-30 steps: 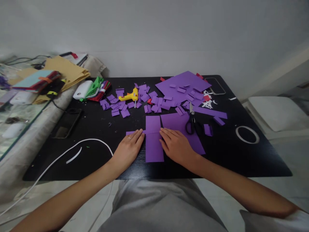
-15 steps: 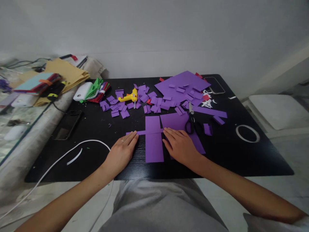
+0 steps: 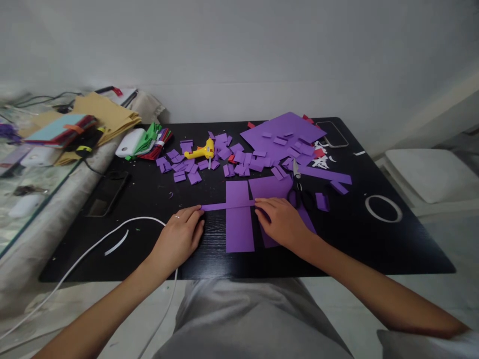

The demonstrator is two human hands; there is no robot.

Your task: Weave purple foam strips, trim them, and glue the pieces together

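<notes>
A narrow purple paper strip point(image 3: 213, 207) lies crosswise over an upright purple paper rectangle point(image 3: 240, 232). My left hand point(image 3: 181, 229) pinches the strip's left end between fingertips and thumb. At its right end, just past the rectangle's edge, the fingers of my right hand point(image 3: 282, 222) are closed on the strip, and the hand covers part of the larger purple paper sheet point(image 3: 267, 187) beneath. Black-handled scissors point(image 3: 298, 187) rest half-open on the sheet's right side, close to my right hand. A small folded purple piece point(image 3: 322, 201) lies beside them.
Folded purple paper pieces point(image 3: 194, 178) are scattered behind, with a yellow glue gun point(image 3: 200, 150) among them. A phone point(image 3: 107, 194) and a white cable point(image 3: 97, 243) are on the left. A white ring point(image 3: 383, 208) lies on the right of the black table point(image 3: 359, 249).
My left hand has slid left to the strip's end, and its fingers now pinch there instead of lying flat. My right hand has shifted slightly, its fingers more bent.
</notes>
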